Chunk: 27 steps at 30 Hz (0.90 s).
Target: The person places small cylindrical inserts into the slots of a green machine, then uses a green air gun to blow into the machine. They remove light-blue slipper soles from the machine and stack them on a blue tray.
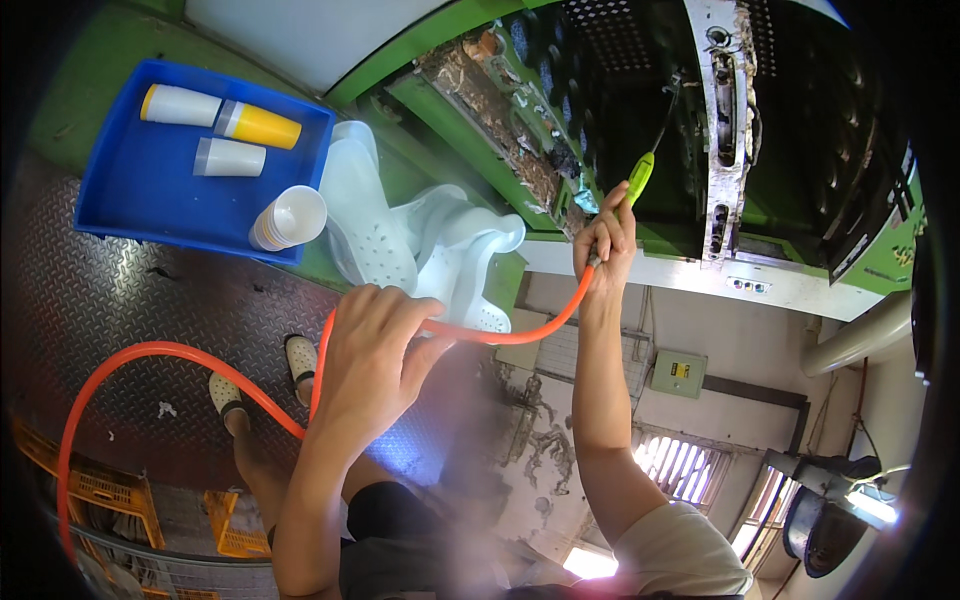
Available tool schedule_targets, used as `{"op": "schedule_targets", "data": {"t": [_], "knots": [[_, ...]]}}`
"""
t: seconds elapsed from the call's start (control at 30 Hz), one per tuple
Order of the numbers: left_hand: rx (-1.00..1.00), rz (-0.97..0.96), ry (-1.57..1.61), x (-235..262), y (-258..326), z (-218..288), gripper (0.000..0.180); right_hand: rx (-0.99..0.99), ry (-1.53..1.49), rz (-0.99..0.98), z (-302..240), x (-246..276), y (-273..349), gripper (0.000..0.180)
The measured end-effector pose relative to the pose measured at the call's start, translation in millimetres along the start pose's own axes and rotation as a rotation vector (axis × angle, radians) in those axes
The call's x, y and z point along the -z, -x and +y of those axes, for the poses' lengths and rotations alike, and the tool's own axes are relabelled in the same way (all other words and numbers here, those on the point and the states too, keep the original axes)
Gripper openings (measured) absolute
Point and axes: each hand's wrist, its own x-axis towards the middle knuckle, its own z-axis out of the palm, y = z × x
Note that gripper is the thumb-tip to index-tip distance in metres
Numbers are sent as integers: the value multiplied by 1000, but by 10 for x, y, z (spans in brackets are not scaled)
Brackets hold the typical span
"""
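Head view: from my remote seat I see the machine (722, 130) ahead of and above the right grip, its dark interior exposed. The orange hose (500, 338) runs from the right hand (608, 235) leftward to the left hand (385, 335), whose fingers seem curled around it. At the hose's end, the right hand, the nearer one, is clamped on the wand (642, 178), whose long axis points up and slightly right from the grip into the machine. Up and left of the left grip, the tray (150, 190) holds three lying cups or stacks (262, 124) and a tilted stack (290, 218) at its nearest corner.
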Motion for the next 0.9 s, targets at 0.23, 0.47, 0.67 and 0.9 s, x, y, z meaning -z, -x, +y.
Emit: {"op": "schedule_targets", "data": {"t": [0.23,0.47,0.67,0.9], "knots": [[5,-102,52,-43,211,-55,29,-111,143,3,-18,356,551,24],[92,-272,143,-105,548,-13,26,-81,265,111,-130,696,1265,25],[101,-444,244,-186,794,7,23,-113,276,317,-232,894,1810,24],[114,-637,214,-298,1083,156,33,-92,283,345,-333,1241,2429,27]]}}
